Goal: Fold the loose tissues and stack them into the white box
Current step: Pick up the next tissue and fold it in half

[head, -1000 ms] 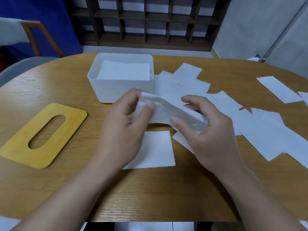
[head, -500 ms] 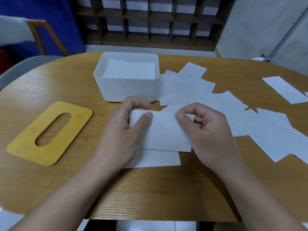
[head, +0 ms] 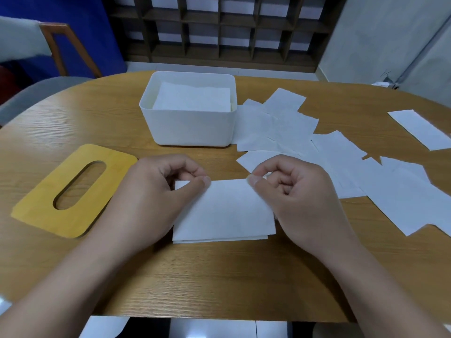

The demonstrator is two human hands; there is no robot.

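While both hands work at one sheet: a person sits at a wooden table (head: 73,113), and every place below is given relative to the white box (head: 192,125).

Box: stands on the table ahead of the hands, open-topped, with folded tissues (head: 192,98) stacked inside, close to its rim.

Sheet in hand: a folded tissue (head: 224,211) lies flat on the table on the person's side of the box, apart from it. A second edge shows under its near side, not quite lined up.

Left hand (head: 156,191): fingers curled, thumb and forefinger pinching the sheet's far left corner.

Right hand (head: 295,193): fingers curled, thumb and forefinger pinching the sheet's far right edge.

Loose tissues (head: 341,167): an overlapping spread to the right of the box, the nearest touching its right wall, one more well off to the far right.

Lid (head: 73,191): a yellow slotted board, left of the box and nearer the person.

Risk, skewed fold: the layers already look offset, so pressing the crease now would likely fix the misalignment.

Risk, tearing: thin tissue pinched at two points may rip if the hands pull apart.

Risk, unfolding: lifted by the far edge only, the sheet could fall open on the way to the box.

Risk, overfill: the stack sits high, so a further sheet may ride above the rim or slide off.

Risk, scatter: the right forearm, reaching over, could sweep the loose spread out of order.
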